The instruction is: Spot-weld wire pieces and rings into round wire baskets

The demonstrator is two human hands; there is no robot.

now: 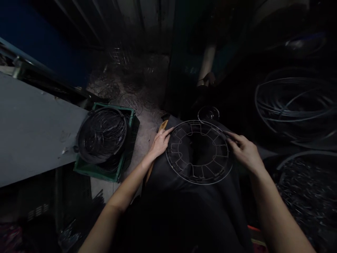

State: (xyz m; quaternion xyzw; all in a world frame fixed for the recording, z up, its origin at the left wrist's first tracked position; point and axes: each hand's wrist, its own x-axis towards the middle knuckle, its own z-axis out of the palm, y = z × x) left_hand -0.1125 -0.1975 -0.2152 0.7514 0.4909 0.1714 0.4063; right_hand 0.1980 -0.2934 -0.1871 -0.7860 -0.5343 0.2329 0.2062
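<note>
A round wire frame (179, 171) with looped inner wires lies over my dark-clothed lap. My left hand (160, 142) grips its left rim, thumb and fingers closed at the edge. On the opposite side my right hand (244, 151) pinches the right rim. The wire ring is held roughly level between both hands. Just beyond its far edge sits a small shiny ring (208, 114), too dark to make out further.
To the left, a green crate (96, 173) carries a black basin (83, 154) of coiled wire, beside a grey tabletop (34, 133). Large wire coils (286, 113) stand at right, above a container of small metal pieces (308, 193). Wire scraps litter the floor (144, 126).
</note>
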